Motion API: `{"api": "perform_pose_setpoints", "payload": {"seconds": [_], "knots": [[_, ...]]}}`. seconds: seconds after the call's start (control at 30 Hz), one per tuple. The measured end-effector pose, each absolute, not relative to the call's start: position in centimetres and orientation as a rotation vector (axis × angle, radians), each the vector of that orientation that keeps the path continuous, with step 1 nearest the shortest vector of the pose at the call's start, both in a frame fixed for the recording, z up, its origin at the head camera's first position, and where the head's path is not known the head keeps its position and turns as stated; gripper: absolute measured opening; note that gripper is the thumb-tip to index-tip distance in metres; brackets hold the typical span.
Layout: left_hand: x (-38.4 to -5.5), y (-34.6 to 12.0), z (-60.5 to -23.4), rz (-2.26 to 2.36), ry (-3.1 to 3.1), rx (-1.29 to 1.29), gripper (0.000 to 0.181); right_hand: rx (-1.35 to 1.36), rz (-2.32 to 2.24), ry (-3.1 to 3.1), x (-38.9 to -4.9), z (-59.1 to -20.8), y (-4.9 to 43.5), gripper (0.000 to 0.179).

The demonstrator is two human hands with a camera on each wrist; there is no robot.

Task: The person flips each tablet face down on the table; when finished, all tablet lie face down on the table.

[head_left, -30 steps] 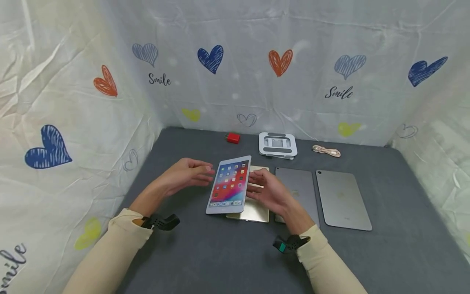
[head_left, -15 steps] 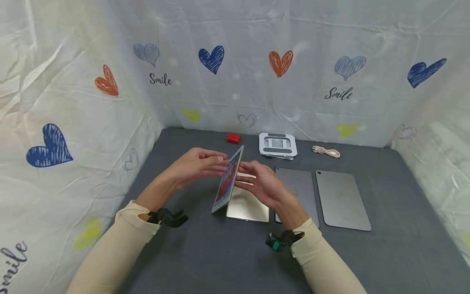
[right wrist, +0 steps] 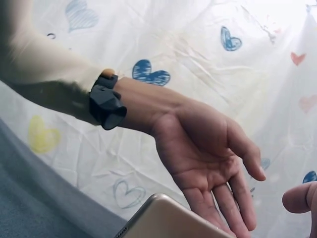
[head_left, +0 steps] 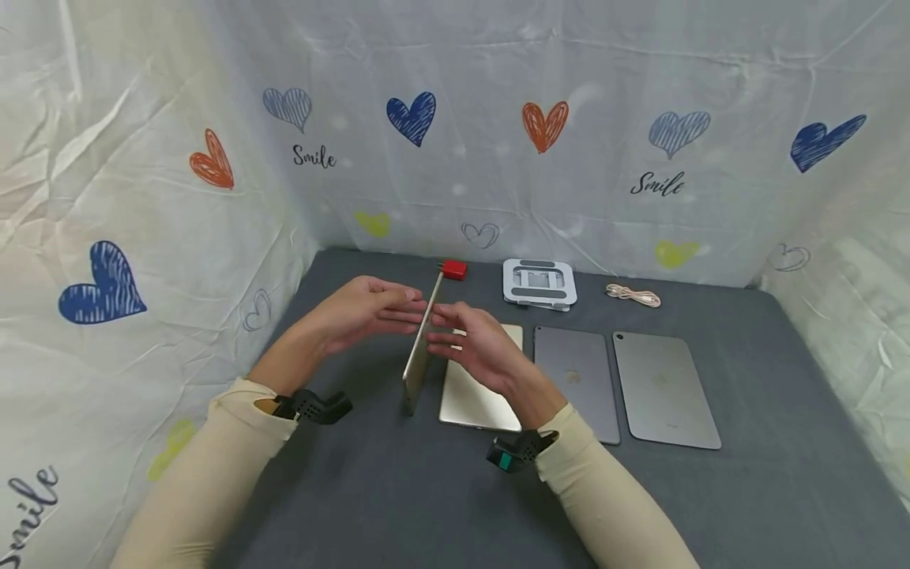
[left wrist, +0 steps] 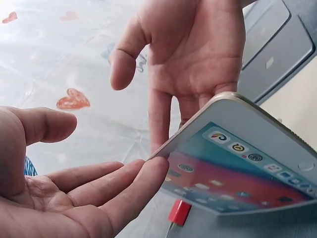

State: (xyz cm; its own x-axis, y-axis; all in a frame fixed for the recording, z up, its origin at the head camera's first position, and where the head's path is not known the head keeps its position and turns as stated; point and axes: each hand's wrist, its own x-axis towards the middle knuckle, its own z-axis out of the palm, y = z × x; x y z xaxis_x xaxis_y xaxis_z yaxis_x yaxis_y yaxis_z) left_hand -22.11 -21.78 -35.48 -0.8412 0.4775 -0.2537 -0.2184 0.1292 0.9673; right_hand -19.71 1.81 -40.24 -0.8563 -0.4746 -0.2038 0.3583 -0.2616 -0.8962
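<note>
A white-fronted tablet with a gold back stands nearly edge-on between my two hands, over the left part of the table. My left hand has its fingers extended, their tips at the screen side. From the right, my right hand reaches to the tablet's back with straight fingers, thumb not wrapped round it. In the left wrist view the lit screen shows app icons, and the left fingertips meet the tablet's edge. The right wrist view shows the gold back at the bottom.
Right of the held tablet, a gold tablet, a grey one and a silver one lie back-up in a row. Behind them are a red charger plug, a folded white stand and a coiled cable. Printed cloth walls surround the table.
The tablet has turned from screen facing me to edge-on, its back now towards the right. It has shifted left, off the gold tablet, and the right hand has moved left too.
</note>
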Motion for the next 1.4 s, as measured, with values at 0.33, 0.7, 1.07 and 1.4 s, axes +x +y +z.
{"api": "perform_pose_setpoints", "payload": {"seconds": [0.33, 0.7, 1.07, 1.4], "knots": [[-22.3, -24.1, -35.7, 1.729, 1.962, 0.194, 0.053, -0.108, -2.092, 1.486, -19.8, -42.3, 1.1, 0.054], [-22.4, -26.8, -36.8, 1.63, 2.063, 0.029, 0.059, -0.019, -2.031, 1.482, -19.1, -45.8, 1.6, 0.059], [-23.6, -28.2, -42.3, 1.522, 2.091, -0.211, 0.052, -0.004, -1.999, 1.515, -18.2, -46.5, 1.8, 0.06], [-23.6, -27.4, -44.3, 1.447, 2.136, -0.274, 0.052, -0.066, -1.995, 1.528, -17.6, -46.2, 2.2, 0.069]]}}
